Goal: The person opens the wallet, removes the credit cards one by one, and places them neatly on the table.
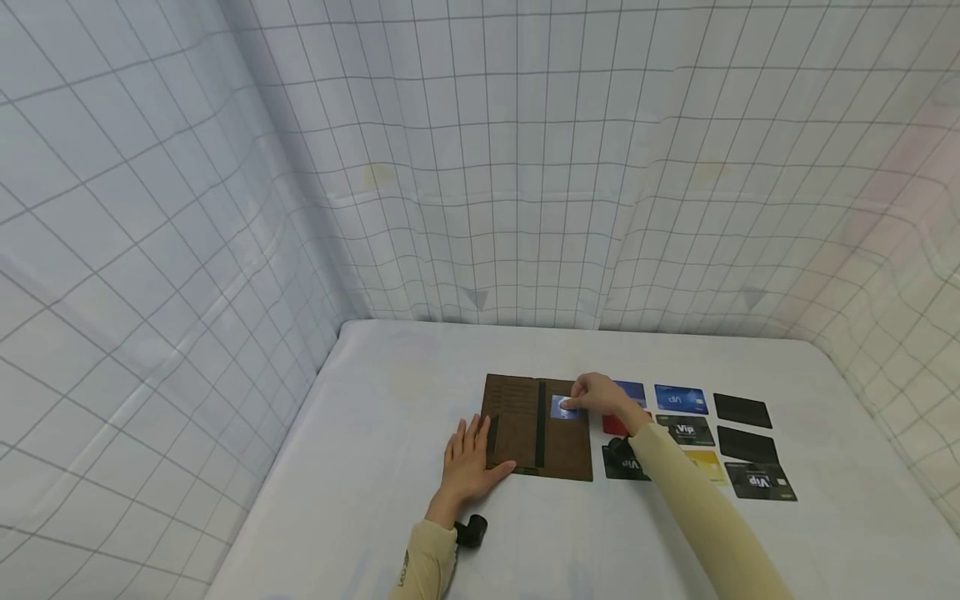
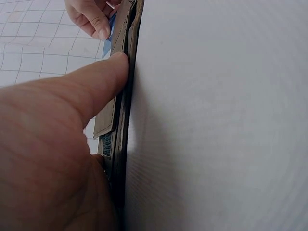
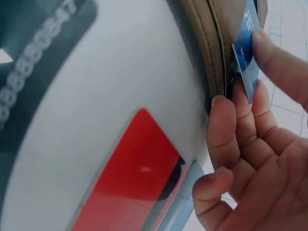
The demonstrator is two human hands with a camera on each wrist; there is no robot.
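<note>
A brown wallet (image 1: 517, 429) lies spread flat on the white table, with a dark strip down its middle. My left hand (image 1: 467, 462) rests on its left edge, fingers extended; in the left wrist view the thumb (image 2: 103, 79) presses the near edge. Over the wallet's right half, my right hand (image 1: 600, 395) pinches a blue card (image 1: 564, 407). In the right wrist view the thumb lies on the face of the blue card (image 3: 248, 53), with fingers behind it, beside the wallet's stitched edge (image 3: 209, 43). Whether the card sits in a slot I cannot tell.
Right of the wallet lie several cards in rows: a blue card (image 1: 681, 399), black cards (image 1: 742, 410), a yellow card (image 1: 707, 465) and a red card (image 1: 613, 425). My right forearm (image 1: 705, 508) crosses over part of them. Grid-patterned white curtains (image 1: 525, 167) enclose the table.
</note>
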